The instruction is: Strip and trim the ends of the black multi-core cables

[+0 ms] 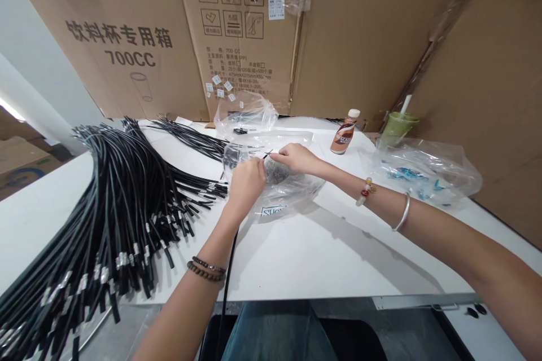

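- Seeing a big heap of black cords (127,197) at the left of the tabletop (339,259), spilling over the near edge, with silver bands close to many ends.
- Finding a smaller bunch of cords (190,138) behind, pointing toward the middle.
- Clamping the left hand (248,179) on a single black cord (265,156), with only the tip showing past the fingers.
- Running the tip's long axis away from the body and slightly rightward, toward the right fingertips; trailing what is apparently the same cord below the left wrist, down toward the lap.
- Holding both hands above a clear bag (305,189) of small grey pieces (277,172).
- Curling the right hand (295,157) in from the right, fingertips just beside the cord's tip; being unable to tell whether clamped on a small piece.
- Having the left hand nearer the heap, the right hand nearer the bottle (344,134).
- Seeing a green cup (396,127) and a bag of blue pieces (459,172) farther right.
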{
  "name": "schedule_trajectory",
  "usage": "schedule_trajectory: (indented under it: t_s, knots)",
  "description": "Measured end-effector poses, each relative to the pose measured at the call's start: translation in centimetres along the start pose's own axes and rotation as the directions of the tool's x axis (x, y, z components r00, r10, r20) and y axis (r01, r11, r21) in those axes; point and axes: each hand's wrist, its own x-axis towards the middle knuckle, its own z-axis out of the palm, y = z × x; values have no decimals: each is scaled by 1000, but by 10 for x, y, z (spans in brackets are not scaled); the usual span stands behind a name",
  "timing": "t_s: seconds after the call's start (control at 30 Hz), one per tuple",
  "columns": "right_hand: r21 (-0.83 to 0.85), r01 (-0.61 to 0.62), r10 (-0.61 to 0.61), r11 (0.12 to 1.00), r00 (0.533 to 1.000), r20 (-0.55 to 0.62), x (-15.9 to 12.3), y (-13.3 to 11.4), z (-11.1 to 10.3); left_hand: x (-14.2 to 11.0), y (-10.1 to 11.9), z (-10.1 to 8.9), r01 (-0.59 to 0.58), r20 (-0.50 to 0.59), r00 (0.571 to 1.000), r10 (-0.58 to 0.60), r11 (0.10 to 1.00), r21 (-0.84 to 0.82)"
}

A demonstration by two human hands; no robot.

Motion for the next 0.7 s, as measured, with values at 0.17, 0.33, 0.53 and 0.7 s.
schedule_trajectory:
  t_s: [0.17, 0.33, 0.53, 0.7]
  knots:
    - [-10, -19, 18, 1000, 994, -109, -7, 4, -3, 3, 0, -5, 127, 31, 992, -123, 966, -224]
    - [4, 35, -35, 999, 995, -95, -17, 4, 5, 9, -1, -1, 283, 154, 959, -238, 840, -463]
    - [32, 80, -75, 996, 987, -142, -17, 0, 19, 9, -1, -2, 422, 369, 904, -215, 588, -690]
    - [52, 77, -69, 996, 986, -153, -13, 1, 22, 10, -5, -6, 490, 474, 868, -147, 400, -775]
